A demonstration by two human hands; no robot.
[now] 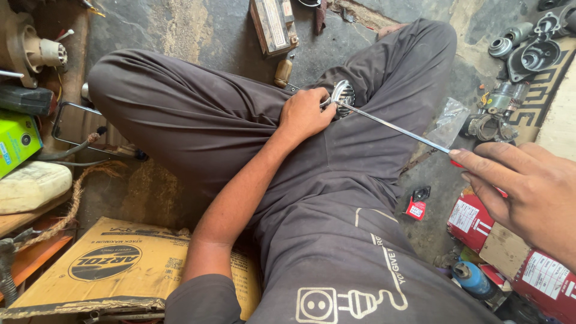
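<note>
A small round ribbed chrome part [343, 96] is pinched on the lap by the curled left hand [305, 114]. A long thin steel-shafted screwdriver [390, 125], tip at that part, is gripped by the right hand [528, 183], fingers loosely closed round its red handle.

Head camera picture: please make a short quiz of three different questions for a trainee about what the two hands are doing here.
1. True or false: the left hand presses a small round metal part against the person's leg.
2. Which hand holds the long screwdriver? A) left B) right C) neither
3. Fill in: the screwdriver tip meets the ____ metal part.

Key
1. True. The left hand grips the part on the grey trousers.
2. B. The right hand holds the red handle end, and the shaft runs to the part.
3. Round.
</note>
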